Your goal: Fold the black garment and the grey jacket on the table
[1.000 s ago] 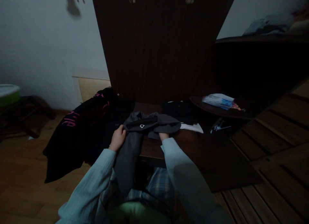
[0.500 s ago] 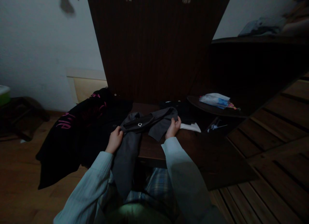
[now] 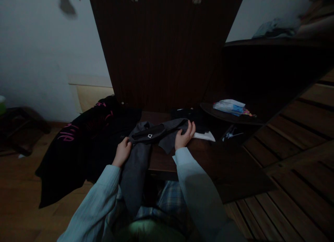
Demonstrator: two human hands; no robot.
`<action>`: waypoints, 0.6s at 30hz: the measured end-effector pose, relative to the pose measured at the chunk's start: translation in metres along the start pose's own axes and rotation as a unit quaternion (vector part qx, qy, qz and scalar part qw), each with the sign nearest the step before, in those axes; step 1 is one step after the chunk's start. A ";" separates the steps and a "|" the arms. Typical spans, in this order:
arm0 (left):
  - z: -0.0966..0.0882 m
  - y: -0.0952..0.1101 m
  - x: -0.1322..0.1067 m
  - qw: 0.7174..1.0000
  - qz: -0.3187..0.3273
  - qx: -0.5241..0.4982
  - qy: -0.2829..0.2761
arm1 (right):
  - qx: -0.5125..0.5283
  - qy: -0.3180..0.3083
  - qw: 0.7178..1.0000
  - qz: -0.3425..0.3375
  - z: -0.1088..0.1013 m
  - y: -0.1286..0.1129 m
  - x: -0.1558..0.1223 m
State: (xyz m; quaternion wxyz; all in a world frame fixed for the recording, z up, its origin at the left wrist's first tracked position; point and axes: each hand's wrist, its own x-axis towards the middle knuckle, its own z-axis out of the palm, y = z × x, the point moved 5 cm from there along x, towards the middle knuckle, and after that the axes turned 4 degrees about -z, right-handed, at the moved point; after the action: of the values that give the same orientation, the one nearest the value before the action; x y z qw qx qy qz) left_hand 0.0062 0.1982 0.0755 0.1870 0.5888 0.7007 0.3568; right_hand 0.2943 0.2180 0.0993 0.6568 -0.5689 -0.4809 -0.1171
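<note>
A dark grey garment [image 3: 135,165] with a small white label [image 3: 149,135] lies across the dark wooden surface in front of me, its left part hanging down over the front edge. My left hand [image 3: 123,152] is closed, pinching the cloth near the label's left. At the garment's right end, my right hand [image 3: 184,135] has its thumb and fingers apart, the fingertips touching the cloth's upper edge. Just right of that hand lies a white piece [image 3: 205,136], perhaps cloth or paper.
Black clothing with pink lettering [image 3: 66,134] drapes over the surface's left side. Dark folded cloth [image 3: 199,120] lies behind my right hand. A blue and white packet [image 3: 229,106] rests on a rounded shelf [image 3: 208,111]. Behind stands a tall dark panel [image 3: 167,54]; slatted wood [image 3: 300,137] is at right.
My right hand's grip has loosened, with thumb and fingers spreading apart at the garment's right end. My left hand keeps its hold. The view has shifted slightly.
</note>
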 end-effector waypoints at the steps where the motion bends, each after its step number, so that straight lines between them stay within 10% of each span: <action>1: 0.000 0.000 0.000 1.000 0.001 -0.002 0.001 | -0.002 0.001 1.000 -0.011 0.000 -0.001 0.000; 12: -0.001 -0.002 0.000 0.999 -0.023 -0.048 0.007 | -0.025 -0.018 0.999 0.026 0.006 0.010 -0.001; 18: -0.019 -0.012 -0.017 0.987 -0.009 -0.069 0.146 | -0.008 -0.002 0.996 0.094 0.006 0.020 -0.003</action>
State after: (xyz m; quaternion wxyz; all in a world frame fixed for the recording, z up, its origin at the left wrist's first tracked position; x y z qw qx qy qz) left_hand -0.0109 0.1759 0.0775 0.1258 0.5096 0.6995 0.4849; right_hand 0.3034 0.2285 0.0838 0.6590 -0.6171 -0.4261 -0.0577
